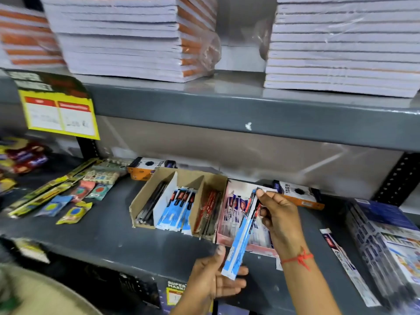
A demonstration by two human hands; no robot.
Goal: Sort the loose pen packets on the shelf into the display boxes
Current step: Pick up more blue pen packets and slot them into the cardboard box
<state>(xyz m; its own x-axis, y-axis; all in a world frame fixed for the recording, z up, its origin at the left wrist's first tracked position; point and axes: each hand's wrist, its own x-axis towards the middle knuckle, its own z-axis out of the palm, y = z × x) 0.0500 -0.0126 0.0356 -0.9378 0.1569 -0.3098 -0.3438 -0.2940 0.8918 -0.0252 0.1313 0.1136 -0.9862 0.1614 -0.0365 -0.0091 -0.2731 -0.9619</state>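
Both hands pinch one blue pen packet (pixel 241 233) above the shelf edge (pixel 136 248), right hand (pixel 280 214) at its top over the pink display box (pixel 223 237), left hand (pixel 216 277) at its bottom

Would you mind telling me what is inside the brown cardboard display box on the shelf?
The brown cardboard display box has three compartments: dark pens on the left, blue-and-white packets in the middle, red pens on the right. Its floor and any lower layers are hidden.

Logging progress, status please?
Both hands grip one blue-and-white pen packet. Hovering over pink display box. Nothing blocking. One white packet loose at right.
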